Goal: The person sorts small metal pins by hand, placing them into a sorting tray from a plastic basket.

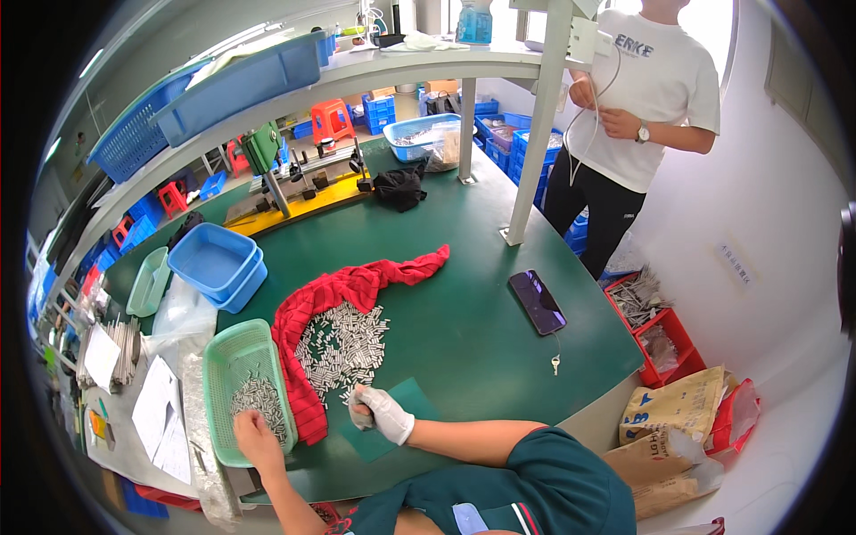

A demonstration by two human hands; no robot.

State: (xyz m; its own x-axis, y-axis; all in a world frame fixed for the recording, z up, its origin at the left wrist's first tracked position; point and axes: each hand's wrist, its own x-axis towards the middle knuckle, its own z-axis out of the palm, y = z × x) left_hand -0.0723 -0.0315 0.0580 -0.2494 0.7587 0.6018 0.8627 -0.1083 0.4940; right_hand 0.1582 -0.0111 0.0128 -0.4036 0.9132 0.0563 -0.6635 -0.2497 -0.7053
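Note:
My bare left hand [256, 439] hangs over the near part of a light green plastic basket [214, 366], its fingers curled together. Inside the basket lie many small metal pins [259, 397], partly covered by that hand. My right hand [383, 415] wears a white glove with bare fingertips showing. Its fingers are bent in toward the palm, and whatever they hold is too small to make out. It sits just in front of a loose heap of short silver metal pins [343, 348] on the green tabletop. A red cloth [299, 357] curves around the heap's left and far sides.
Stacked blue tubs [217, 263] stand beyond the basket, papers [162, 419] to its left. A phone [538, 303] with a key [555, 365] lies on the right. A yellow-based fixture [303, 207] and black cloth [399, 185] are behind. Another person [660, 98] stands beyond the shelf post [539, 125], holding a cable.

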